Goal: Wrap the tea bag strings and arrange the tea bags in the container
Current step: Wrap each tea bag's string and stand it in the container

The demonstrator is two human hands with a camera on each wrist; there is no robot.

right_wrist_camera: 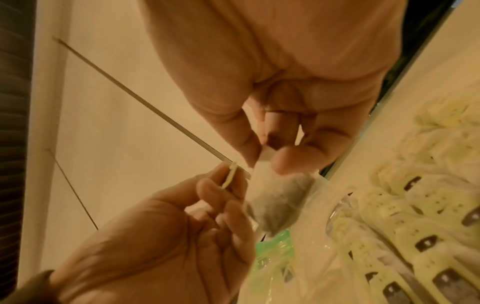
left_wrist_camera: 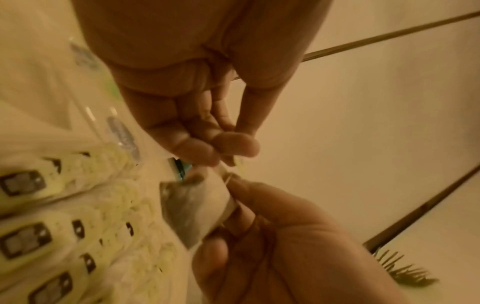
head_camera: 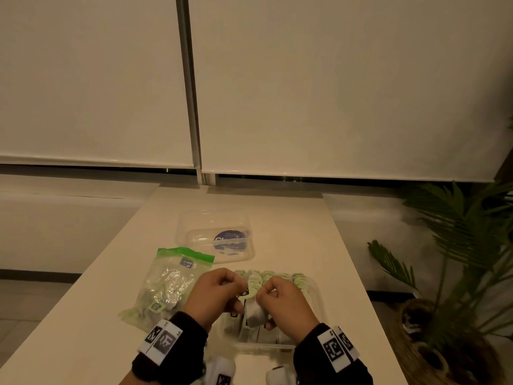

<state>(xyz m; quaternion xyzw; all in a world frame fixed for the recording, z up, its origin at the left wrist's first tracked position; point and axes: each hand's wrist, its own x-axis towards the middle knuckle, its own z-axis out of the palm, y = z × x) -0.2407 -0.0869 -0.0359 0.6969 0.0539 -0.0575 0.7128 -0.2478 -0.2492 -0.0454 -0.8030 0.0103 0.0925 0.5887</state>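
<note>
Your right hand (head_camera: 280, 297) pinches the top of a tea bag (right_wrist_camera: 280, 199) between thumb and fingers, and your left hand (head_camera: 215, 291) pinches its paper tag (right_wrist_camera: 230, 174) just beside it. The bag hangs above the clear container (head_camera: 316, 298), where rows of green-tagged tea bags (head_camera: 277, 276) already stand. A green zip bag (head_camera: 169, 282) lies left of it; the lid (head_camera: 216, 237) sits farther back on the table (head_camera: 291, 218).
</note>
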